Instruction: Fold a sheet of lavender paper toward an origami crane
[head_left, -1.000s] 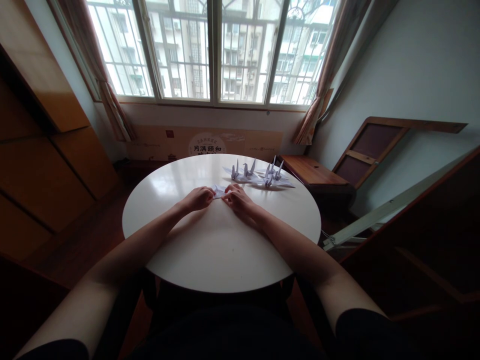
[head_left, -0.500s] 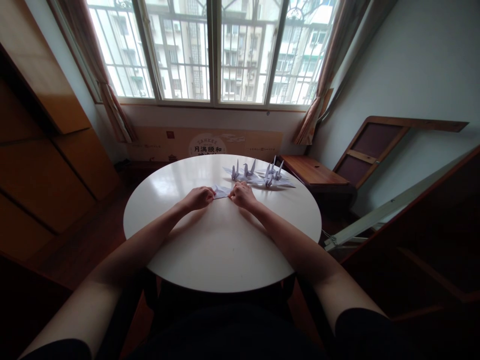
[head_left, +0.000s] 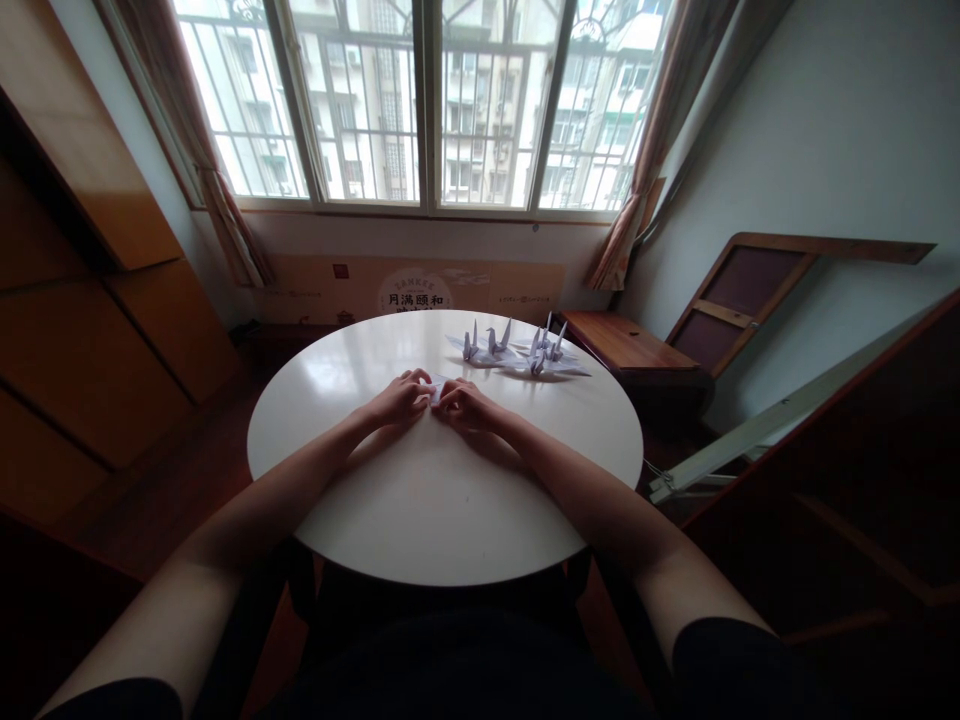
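Both of my hands rest near the middle of a round white table (head_left: 450, 500). My left hand (head_left: 397, 398) and my right hand (head_left: 463, 405) meet fingertip to fingertip, pinching a small folded piece of white paper (head_left: 436, 387). Most of that paper is hidden under my fingers. Beyond my right hand, several finished white paper cranes (head_left: 517, 352) stand on the table's far right side.
A window with bars (head_left: 427, 100) and curtains lies behind the table. Wooden cabinets (head_left: 97, 330) stand at the left. A low wooden desk (head_left: 626, 345) and leaning boards (head_left: 787, 400) fill the right side. A printed cardboard panel (head_left: 412, 290) leans under the window.
My right hand has slid left, back against my left hand, and the two now cover most of the folded paper that showed between them before.
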